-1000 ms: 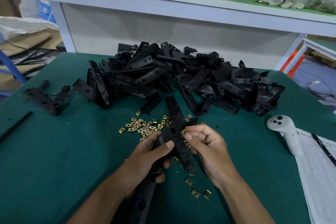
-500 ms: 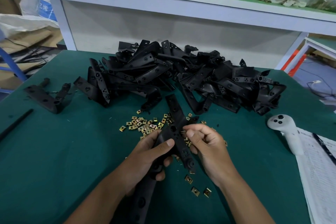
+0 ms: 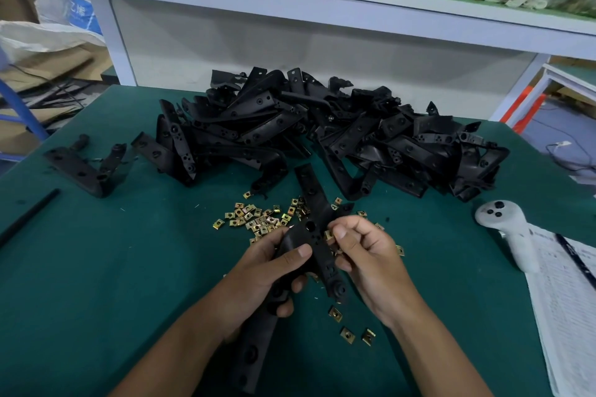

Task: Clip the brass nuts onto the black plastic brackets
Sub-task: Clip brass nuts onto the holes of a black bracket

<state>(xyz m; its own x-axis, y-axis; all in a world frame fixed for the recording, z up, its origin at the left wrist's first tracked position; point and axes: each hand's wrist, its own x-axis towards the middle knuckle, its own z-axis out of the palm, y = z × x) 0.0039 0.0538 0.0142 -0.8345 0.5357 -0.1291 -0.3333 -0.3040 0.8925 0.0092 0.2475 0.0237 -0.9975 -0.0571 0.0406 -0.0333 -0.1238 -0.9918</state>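
My left hand (image 3: 264, 277) grips a black plastic bracket (image 3: 314, 235) near its bend, thumb across the top. One arm of the bracket runs up toward the pile and another runs down past my wrist. My right hand (image 3: 364, 255) has its fingers curled at the bracket's right edge, pinching a brass nut (image 3: 329, 234) against it; the nut is mostly hidden. Several loose brass nuts (image 3: 258, 219) lie scattered on the green mat just beyond my hands, and three more brass nuts (image 3: 348, 329) lie below them.
A large heap of black brackets (image 3: 322, 135) fills the back of the green table (image 3: 96, 284). One separate bracket (image 3: 80, 167) lies at the left beside a black rod (image 3: 29, 216). A white controller (image 3: 506, 232) and printed paper (image 3: 567, 300) sit at the right.
My right hand's fingers have shifted slightly on the bracket's edge and both hands sit a little lower in view. The bracket stays in my left hand.
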